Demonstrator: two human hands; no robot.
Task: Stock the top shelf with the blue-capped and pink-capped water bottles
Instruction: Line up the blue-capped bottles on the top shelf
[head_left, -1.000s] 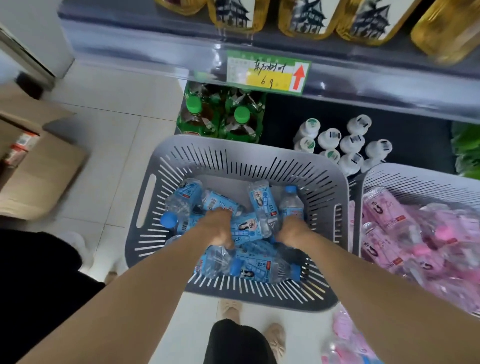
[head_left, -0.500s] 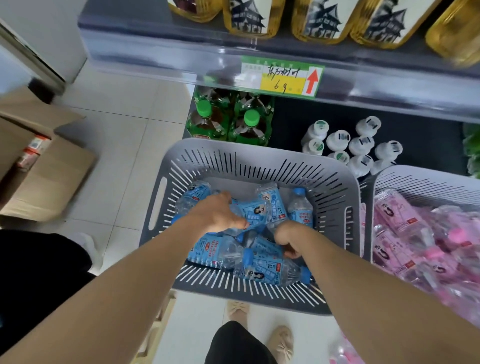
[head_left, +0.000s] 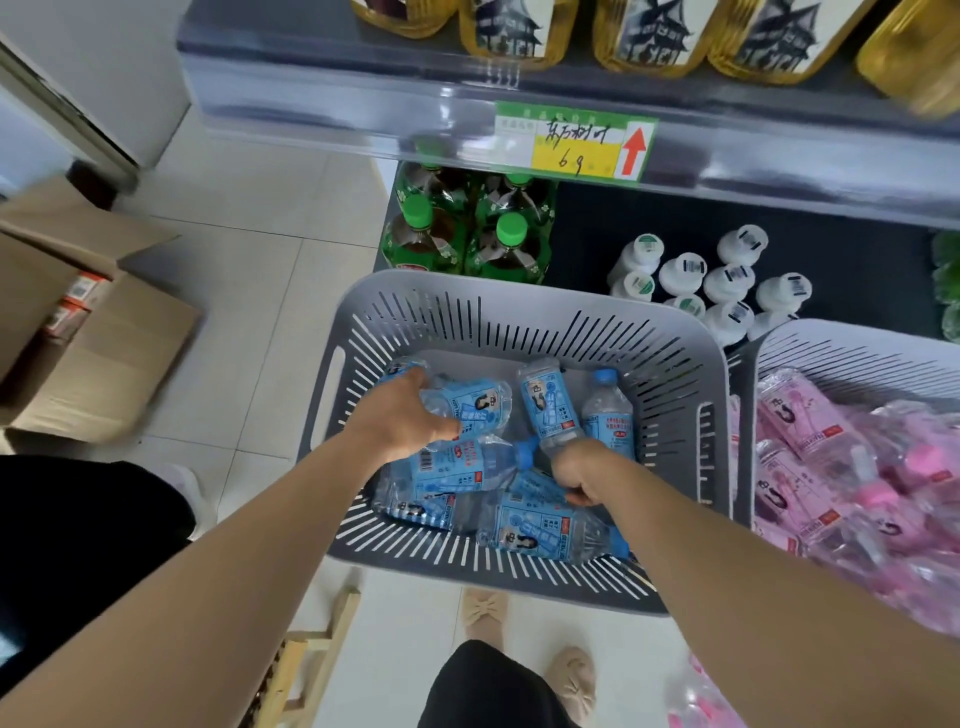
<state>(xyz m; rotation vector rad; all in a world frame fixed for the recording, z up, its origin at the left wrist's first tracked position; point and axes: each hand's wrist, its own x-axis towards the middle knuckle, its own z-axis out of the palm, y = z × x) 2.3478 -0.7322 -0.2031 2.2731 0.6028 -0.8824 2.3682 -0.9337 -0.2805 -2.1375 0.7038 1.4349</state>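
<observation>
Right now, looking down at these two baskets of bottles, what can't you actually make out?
All in the head view:
- Top shelf: cut off by the upper edge, so its free space is unknown.
- Right hand grip: fingers curl under among the blue-capped bottles; which one it holds is unclear.
- Pink-capped bottles: blurred, and their basket runs off the right edge, so no count.
- Price tag: handwriting unreadable.

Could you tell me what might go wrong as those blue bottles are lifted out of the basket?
1. The left hand spans several loose blue-capped bottles; one could slip free on the lift.
2. The right hand grips amid piled bottles, so neighbours may snag or tumble.
3. The shelf edge overhangs the grey basket; rising bottles might knock it.
</observation>
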